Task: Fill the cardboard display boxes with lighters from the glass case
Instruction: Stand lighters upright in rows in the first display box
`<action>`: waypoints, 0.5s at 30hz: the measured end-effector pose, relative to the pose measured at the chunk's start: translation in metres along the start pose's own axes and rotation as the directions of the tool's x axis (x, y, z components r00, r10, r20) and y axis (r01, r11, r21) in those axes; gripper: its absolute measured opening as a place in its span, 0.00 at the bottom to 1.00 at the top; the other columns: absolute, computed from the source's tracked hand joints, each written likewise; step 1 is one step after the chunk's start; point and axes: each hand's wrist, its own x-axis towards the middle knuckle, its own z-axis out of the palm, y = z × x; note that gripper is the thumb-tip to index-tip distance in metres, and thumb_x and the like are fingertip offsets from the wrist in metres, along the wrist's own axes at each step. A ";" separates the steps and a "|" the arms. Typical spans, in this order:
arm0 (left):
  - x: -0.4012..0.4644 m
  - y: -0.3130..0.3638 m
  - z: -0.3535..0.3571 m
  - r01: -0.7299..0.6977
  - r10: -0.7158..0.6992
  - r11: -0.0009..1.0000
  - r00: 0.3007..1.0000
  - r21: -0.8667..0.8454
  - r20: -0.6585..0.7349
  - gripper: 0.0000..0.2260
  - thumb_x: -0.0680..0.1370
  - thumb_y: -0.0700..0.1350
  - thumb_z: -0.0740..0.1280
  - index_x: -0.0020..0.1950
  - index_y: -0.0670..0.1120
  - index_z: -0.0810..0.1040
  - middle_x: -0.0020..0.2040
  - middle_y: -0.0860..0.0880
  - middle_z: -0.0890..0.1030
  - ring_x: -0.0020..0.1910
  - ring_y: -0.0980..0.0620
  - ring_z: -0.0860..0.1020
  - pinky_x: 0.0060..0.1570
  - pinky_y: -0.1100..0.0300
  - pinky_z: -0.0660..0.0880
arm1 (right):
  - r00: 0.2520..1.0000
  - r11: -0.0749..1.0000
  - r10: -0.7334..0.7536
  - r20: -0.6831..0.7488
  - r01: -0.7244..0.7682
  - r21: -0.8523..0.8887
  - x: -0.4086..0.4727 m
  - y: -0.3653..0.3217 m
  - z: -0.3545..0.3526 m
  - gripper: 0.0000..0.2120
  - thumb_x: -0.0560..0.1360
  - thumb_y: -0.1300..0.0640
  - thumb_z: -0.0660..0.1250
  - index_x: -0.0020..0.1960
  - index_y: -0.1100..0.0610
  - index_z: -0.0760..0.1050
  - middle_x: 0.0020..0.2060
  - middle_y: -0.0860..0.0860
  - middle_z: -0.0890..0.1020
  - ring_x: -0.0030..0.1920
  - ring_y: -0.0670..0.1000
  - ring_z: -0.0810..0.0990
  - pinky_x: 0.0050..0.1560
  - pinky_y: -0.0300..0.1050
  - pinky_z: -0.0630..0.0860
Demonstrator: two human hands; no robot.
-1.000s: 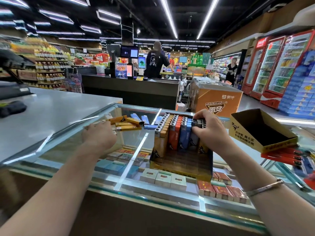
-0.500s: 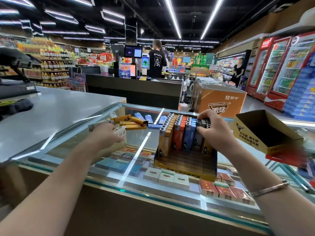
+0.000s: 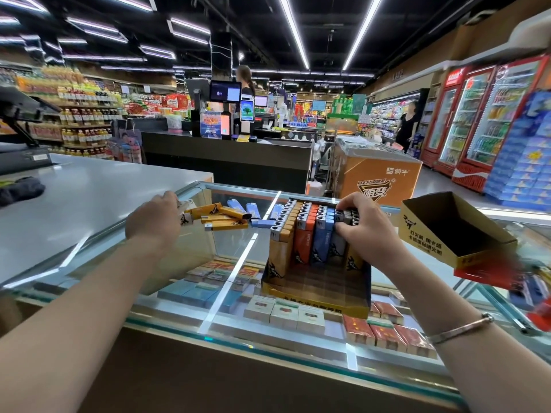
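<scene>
- On the glass case [image 3: 226, 257], head view: the display box [image 3: 316, 293] stands at centre, its back rows filled with upright lighters [image 3: 307, 234] in yellow, orange, blue and grey; the front half is bare.
- At 1 o'clock of the box the right hand [image 3: 366, 231] curls its fingers over the tops of the grey lighters in the right-hand row, pressing or pinching them (which, I cannot tell).
- At 10 o'clock the left hand [image 3: 152, 222] grips one pale lighter, its end showing past the fingers; just beside it, at its 3 o'clock, lie the loose lighters [image 3: 226, 217], yellow and blue, flat on the glass.
- A second box [image 3: 456, 231] sits empty at 3 o'clock.
- Step in hand, as I judge it: seating the grey row while the left hand fetches more stock. Next the left must carry its lighter over and stand it upright, and the right must give way without toppling the row.
- Against a second ago: the left hand has drawn leftward off the loose pile, now holding a lighter; the right hand stays on the grey row.
</scene>
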 end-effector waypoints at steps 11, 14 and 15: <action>0.012 0.001 -0.002 -0.012 -0.042 0.985 0.950 0.170 0.311 0.17 0.73 0.62 0.66 0.42 0.47 0.74 0.36 0.49 0.77 0.35 0.51 0.75 0.29 0.60 0.68 | 1.000 1.000 -0.008 -0.003 0.008 -0.008 0.000 0.000 0.001 0.11 0.72 0.63 0.66 0.51 0.53 0.69 0.48 0.51 0.75 0.54 0.52 0.71 0.50 0.43 0.68; 0.017 0.009 -0.002 0.042 0.009 0.995 0.860 -0.088 0.510 0.17 0.71 0.58 0.70 0.40 0.45 0.74 0.35 0.48 0.79 0.34 0.52 0.77 0.31 0.60 0.71 | 1.000 1.000 -0.007 -0.006 0.007 -0.012 0.000 0.000 0.001 0.11 0.72 0.63 0.67 0.50 0.53 0.69 0.48 0.51 0.75 0.54 0.52 0.71 0.49 0.42 0.66; 0.017 0.012 -0.002 0.090 0.011 0.983 0.840 -0.159 0.542 0.16 0.70 0.56 0.72 0.40 0.44 0.75 0.35 0.47 0.79 0.33 0.52 0.78 0.31 0.60 0.72 | 1.000 1.000 -0.008 -0.005 0.007 -0.013 0.000 0.000 0.001 0.10 0.72 0.63 0.67 0.50 0.53 0.69 0.48 0.51 0.75 0.53 0.53 0.71 0.49 0.43 0.66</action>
